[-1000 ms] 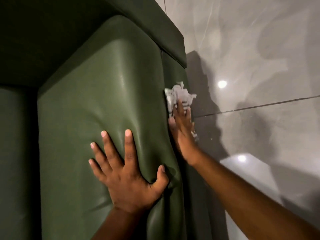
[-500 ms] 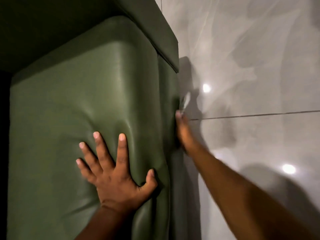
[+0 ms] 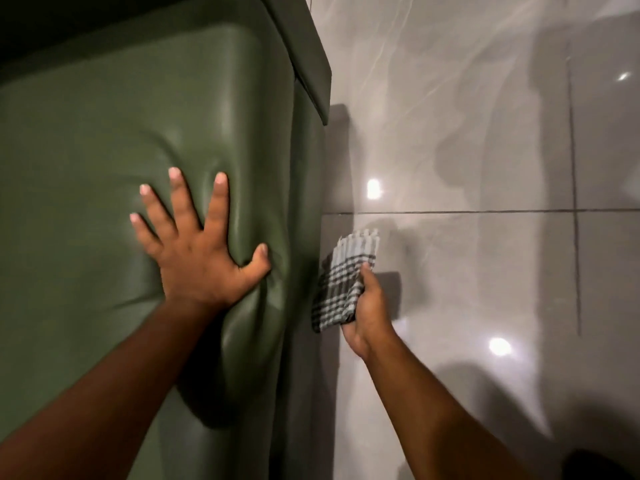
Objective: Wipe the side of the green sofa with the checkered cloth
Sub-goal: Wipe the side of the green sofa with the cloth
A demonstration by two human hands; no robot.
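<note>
The green sofa (image 3: 104,150) fills the left half of the view, seen from above its armrest. My left hand (image 3: 194,244) presses flat on the padded top, fingers spread, denting the leather. The sofa's side panel (image 3: 306,188) drops down along the right edge of the armrest. My right hand (image 3: 367,310) grips the bunched checkered cloth (image 3: 341,285), grey-white with dark lines. The cloth hangs just to the right of the side panel, close to it or brushing it; I cannot tell which.
Glossy grey floor tiles (image 3: 485,150) with dark grout lines spread to the right of the sofa, showing bright light reflections and shadows. A darker green cushion edge (image 3: 304,53) overhangs the side panel at the top.
My right hand has pulled back toward me and turned outward from the side panel, so the cloth shows fully. The left hand stays pressed on the armrest. The view shifted right.
</note>
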